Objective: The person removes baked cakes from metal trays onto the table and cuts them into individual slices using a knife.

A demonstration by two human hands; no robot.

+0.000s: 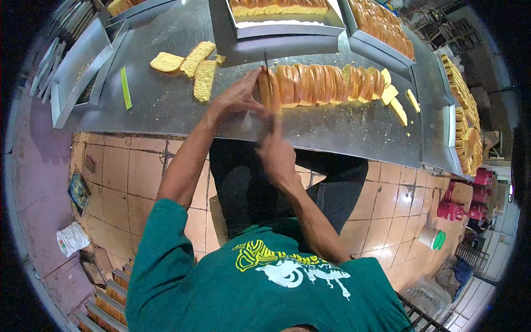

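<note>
A row of golden-brown bread slices (315,85) stretches along the metal table in front of me. At its left end my left hand (244,93) steadies the uncut end piece of bread (265,89) between thumb and fingers. My right hand (277,155), blurred by motion, grips a knife whose thin dark blade (266,58) cuts across the bread beside the left thumb and fingertips. The knife's handle is mostly hidden in the fist. Left of my hands lie a few loose bread slices (204,81). Smaller cut pieces (390,94) rest at the row's right end.
A metal tray (286,31) with bread stands at the table's far side, beside another full tray (381,29). More slices fill a tray (460,124) at the right. Metal pans (83,74) and a green strip (125,88) lie left. Crumbs dot the table (332,128).
</note>
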